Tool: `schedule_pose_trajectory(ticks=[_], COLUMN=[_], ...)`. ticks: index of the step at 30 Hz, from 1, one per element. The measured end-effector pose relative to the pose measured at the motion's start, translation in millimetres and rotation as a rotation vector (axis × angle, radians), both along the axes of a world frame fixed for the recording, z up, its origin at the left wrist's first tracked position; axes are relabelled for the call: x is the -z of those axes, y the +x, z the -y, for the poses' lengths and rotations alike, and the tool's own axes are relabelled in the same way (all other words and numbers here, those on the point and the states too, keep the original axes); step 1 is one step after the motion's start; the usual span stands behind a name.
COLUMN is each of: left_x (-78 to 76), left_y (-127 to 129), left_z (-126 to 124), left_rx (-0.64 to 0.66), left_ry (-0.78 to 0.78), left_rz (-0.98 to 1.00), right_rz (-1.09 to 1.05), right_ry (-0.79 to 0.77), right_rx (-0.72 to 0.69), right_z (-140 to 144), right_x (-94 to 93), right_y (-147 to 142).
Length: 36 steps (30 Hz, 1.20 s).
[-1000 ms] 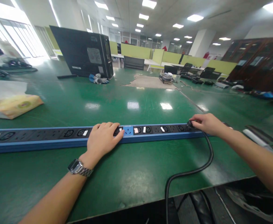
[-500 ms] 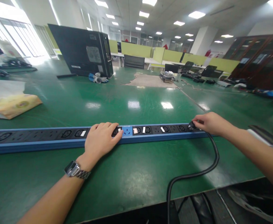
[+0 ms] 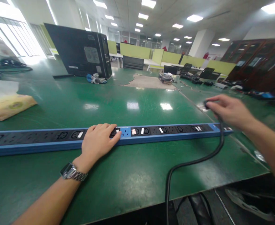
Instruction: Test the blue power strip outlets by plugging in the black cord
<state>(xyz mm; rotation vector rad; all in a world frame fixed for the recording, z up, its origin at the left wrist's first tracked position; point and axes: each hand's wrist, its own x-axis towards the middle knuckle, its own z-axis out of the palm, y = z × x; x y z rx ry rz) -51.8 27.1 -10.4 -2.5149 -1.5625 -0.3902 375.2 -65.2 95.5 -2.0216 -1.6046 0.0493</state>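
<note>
A long blue power strip [image 3: 45, 142] with black sockets lies across the green table [image 3: 132, 178]. My left hand [image 3: 98, 142], a metal watch on its wrist, rests flat on the strip near its middle. My right hand [image 3: 230, 111] is raised above the strip's right end and grips a black plug [image 3: 206, 104]. The plug's black cable [image 3: 191, 164] hangs from my hand, curves over the table and drops off the front edge.
A black computer case [image 3: 81, 51] stands at the back left with blue and white items [image 3: 95, 78] beside it. A yellow packet and white paper [image 3: 7, 101] lie at the left. Clutter, chairs and green partitions fill the far side; dark cabinets stand at the right.
My right hand has pulled the black plug out of the strip's right end and lifted it up and to the right. My left hand stays on the strip.
</note>
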Motion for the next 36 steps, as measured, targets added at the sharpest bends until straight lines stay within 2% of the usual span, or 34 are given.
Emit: schedule_pose_trajectory(ticks=[1, 3, 5, 7, 10, 13, 20, 23, 26, 29, 31, 34, 36], left_x=[0.1, 0.4, 0.5, 0.5, 0.5, 0.6, 0.9, 0.9, 0.9, 0.9, 0.9, 0.8, 0.7], left_y=[0.2, 0.3, 0.1, -0.4, -0.8, -0.7, -1.0, -1.1, -0.3, 0.6, 0.6, 0.2, 0.0], left_z=[0.0, -0.2, -0.7, -1.1, -1.2, -0.9, -1.0, -0.6, 0.1, 0.3, 0.2, -0.1, -0.3], left_rx=[-0.004, -0.014, -0.02, -0.013, -0.009, -0.015, -0.008, -0.003, -0.011, -0.019, -0.025, -0.025, -0.017], left_ry=[0.006, 0.013, 0.008, 0.0, 0.006, 0.008, 0.01, 0.018, 0.016, 0.016, 0.014, 0.001, -0.004], left_rz=[0.0, -0.001, -0.005, -0.011, -0.012, -0.007, -0.003, 0.003, 0.008, -0.002, -0.004, 0.0, -0.002], right_rz=[-0.116, -0.337, -0.508, -0.557, -0.375, -0.214, 0.104, 0.187, 0.256, 0.312, 0.36, 0.356, 0.324], right_ry=[0.015, -0.105, -0.263, -0.346, -0.371, -0.379, -0.547, -0.56, -0.467, -0.279, -0.319, -0.508, -0.532], right_rx=[0.054, 0.143, 0.226, 0.315, 0.404, 0.337, 0.185, 0.198, 0.223, 0.369, 0.412, 0.331, 0.316], right_z=[3.8, 12.0, 19.8, 25.8, 28.5, 23.8, 4.8, 2.3, 5.3, 12.9, 18.0, 20.5, 17.8], right_x=[-10.8, -19.7, -10.3, 10.8, 42.1, 57.1, 66.0, 70.0, 59.5, 42.0, 39.7, 56.7, 72.1], right_y=[7.3, 24.1, 41.3, 56.6, 72.7, 80.0, 83.1, 79.9, 86.1, 105.4, 118.7, 130.3, 133.8])
